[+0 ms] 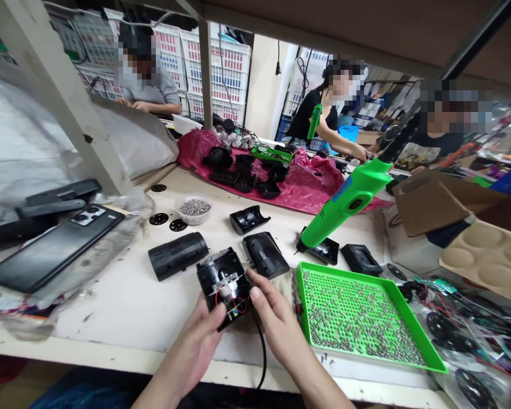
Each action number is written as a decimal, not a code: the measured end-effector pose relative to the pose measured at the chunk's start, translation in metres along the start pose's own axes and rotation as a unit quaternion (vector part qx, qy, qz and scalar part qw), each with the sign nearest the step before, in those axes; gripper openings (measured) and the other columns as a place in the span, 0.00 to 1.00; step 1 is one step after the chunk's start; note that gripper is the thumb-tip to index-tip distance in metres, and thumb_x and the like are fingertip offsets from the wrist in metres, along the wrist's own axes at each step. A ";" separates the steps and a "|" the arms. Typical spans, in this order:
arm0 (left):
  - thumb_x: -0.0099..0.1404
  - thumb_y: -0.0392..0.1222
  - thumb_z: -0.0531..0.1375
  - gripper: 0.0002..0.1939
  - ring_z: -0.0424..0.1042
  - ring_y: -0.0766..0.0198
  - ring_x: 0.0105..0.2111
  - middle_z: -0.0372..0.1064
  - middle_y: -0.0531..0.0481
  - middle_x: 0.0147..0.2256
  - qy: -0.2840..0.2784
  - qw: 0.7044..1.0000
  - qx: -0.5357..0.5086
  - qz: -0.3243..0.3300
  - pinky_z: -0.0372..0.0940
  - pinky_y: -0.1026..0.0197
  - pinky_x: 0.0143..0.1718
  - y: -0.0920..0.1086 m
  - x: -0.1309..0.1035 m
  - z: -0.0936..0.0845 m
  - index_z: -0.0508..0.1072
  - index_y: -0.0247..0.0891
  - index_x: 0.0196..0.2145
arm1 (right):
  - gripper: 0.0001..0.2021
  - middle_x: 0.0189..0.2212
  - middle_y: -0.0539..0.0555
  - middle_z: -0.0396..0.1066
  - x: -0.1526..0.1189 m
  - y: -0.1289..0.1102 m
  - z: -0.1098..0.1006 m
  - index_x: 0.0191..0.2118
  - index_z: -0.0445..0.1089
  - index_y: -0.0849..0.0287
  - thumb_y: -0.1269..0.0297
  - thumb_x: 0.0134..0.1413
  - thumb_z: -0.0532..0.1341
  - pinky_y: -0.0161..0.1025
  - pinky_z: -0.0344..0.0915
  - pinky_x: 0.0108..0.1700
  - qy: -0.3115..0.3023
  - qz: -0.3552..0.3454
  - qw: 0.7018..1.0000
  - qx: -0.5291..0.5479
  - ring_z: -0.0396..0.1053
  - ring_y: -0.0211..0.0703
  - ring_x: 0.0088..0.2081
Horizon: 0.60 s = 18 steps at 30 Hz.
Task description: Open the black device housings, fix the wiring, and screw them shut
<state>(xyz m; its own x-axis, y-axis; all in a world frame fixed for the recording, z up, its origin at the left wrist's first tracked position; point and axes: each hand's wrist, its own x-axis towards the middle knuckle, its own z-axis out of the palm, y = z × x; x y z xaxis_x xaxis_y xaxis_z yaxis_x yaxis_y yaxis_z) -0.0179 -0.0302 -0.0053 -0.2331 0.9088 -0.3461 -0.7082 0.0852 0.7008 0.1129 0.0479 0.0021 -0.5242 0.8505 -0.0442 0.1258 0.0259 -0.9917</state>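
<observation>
Between my hands, above the front of the worktable, is an open black plastic housing with a white mechanism and red wires inside. My left hand grips its lower left side, thumb over the edge. On its right side my right hand holds on, with thumb and fingers at the rim. A black cable hangs down below it. Close by lie a black half shell to the left and a second black shell behind my right hand. Another shell lies farther back.
A green electric screwdriver hangs over the right side. Below it stands a green tray of screws. A small tub holds metal pieces. A phone lies left. Several people sit beyond the pink plastic sheet. A cardboard box stands right.
</observation>
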 end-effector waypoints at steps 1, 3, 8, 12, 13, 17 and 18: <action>0.53 0.48 0.70 0.41 0.54 0.47 0.64 0.65 0.47 0.60 0.001 1.000 0.022 0.015 0.52 0.47 0.63 -0.001 -0.001 0.001 0.60 0.48 0.62 | 0.28 0.60 0.59 0.65 0.000 0.000 0.000 0.59 0.65 0.59 0.44 0.62 0.54 0.55 0.50 0.67 0.000 -0.001 1.000 -0.003 0.59 0.52 0.63; 0.52 0.43 0.71 0.43 0.58 0.49 0.62 0.66 0.47 0.58 0.022 0.997 0.061 0.038 0.54 0.50 0.62 -0.004 0.000 0.003 0.59 0.48 0.62 | 0.27 0.60 0.59 0.65 0.001 0.000 -0.001 0.59 0.65 0.58 0.45 0.62 0.53 0.56 0.49 0.67 0.000 -0.001 1.000 -0.008 0.59 0.52 0.63; 0.48 0.47 0.73 0.42 0.64 0.49 0.58 0.69 0.43 0.55 0.078 0.994 0.066 0.050 0.58 0.50 0.60 -0.007 0.006 0.007 0.61 0.41 0.58 | 0.23 0.59 0.59 0.65 -0.004 0.004 -0.001 0.60 0.62 0.56 0.51 0.64 0.52 0.54 0.57 0.64 0.008 -0.025 0.999 -0.028 0.63 0.50 0.61; 0.45 0.48 0.74 0.38 0.70 0.49 0.52 0.73 0.43 0.50 0.110 0.992 0.003 0.056 0.67 0.52 0.53 -0.006 0.009 0.009 0.65 0.38 0.51 | 0.21 0.51 0.59 0.70 -0.019 0.000 -0.003 0.58 0.61 0.56 0.58 0.61 0.58 0.49 0.68 0.54 0.052 -0.115 0.980 -0.156 0.70 0.48 0.51; 0.45 0.48 0.74 0.37 0.72 0.50 0.50 0.74 0.43 0.48 0.115 0.992 0.000 0.058 0.68 0.53 0.50 -0.006 0.009 0.009 0.66 0.38 0.50 | 0.21 0.47 0.58 0.71 -0.022 -0.003 -0.003 0.57 0.61 0.57 0.60 0.60 0.59 0.47 0.69 0.51 0.060 -0.138 0.969 -0.195 0.72 0.47 0.48; 0.46 0.48 0.74 0.34 0.74 0.55 0.45 0.75 0.47 0.44 0.132 0.988 0.017 0.083 0.70 0.56 0.47 -0.008 0.010 0.009 0.67 0.38 0.49 | 0.15 0.34 0.54 0.74 -0.028 -0.015 -0.002 0.53 0.66 0.57 0.69 0.61 0.55 0.42 0.71 0.39 0.042 -0.215 0.927 -0.303 0.73 0.45 0.36; 0.46 0.48 0.74 0.34 0.73 0.55 0.45 0.75 0.47 0.43 0.133 0.987 0.020 0.089 0.69 0.56 0.48 -0.009 0.010 0.009 0.67 0.38 0.49 | 0.14 0.32 0.54 0.73 -0.027 -0.017 -0.002 0.51 0.68 0.57 0.71 0.61 0.54 0.42 0.70 0.37 0.037 -0.229 0.915 -0.331 0.73 0.45 0.34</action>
<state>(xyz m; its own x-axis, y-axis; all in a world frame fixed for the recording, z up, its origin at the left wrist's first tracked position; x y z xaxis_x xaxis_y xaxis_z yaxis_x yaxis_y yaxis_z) -0.0077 -0.0186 -0.0094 -0.5214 0.7721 -0.3632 -0.6146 -0.0446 0.7876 0.1268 0.0259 0.0205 -0.5945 0.7028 0.3907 0.4015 0.6804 -0.6130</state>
